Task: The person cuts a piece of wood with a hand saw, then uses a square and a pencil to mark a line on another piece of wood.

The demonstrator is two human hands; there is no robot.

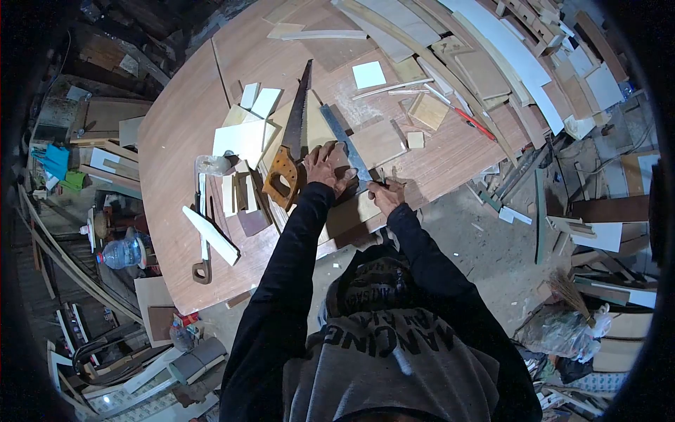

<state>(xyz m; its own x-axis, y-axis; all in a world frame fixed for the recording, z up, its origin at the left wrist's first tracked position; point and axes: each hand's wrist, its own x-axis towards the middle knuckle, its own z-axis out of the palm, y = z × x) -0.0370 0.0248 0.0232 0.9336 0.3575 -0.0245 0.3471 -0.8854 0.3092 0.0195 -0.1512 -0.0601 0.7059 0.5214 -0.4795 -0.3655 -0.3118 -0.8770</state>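
My left hand (328, 169) lies with its fingers spread on a brown board, thumb towards a metal straightedge (340, 133). The straightedge slants across the board towards my right hand (388, 194). Those right fingers are pinched around a thin, dark, pen-like tool (382, 176) beside the straightedge's near end; its exact kind is too small to make out. Just left of my left hand rests a handsaw, its wooden handle (281, 177) towards me and its dark blade (298, 112) pointing away.
White and brown offcuts (242, 141) lie left of the handsaw, with a second saw (202, 271) near the table's (176, 211) left edge. A red-handled tool (475, 124), small wood squares (427, 111) and long strips occupy the right side. Scrap boards crowd the floor around.
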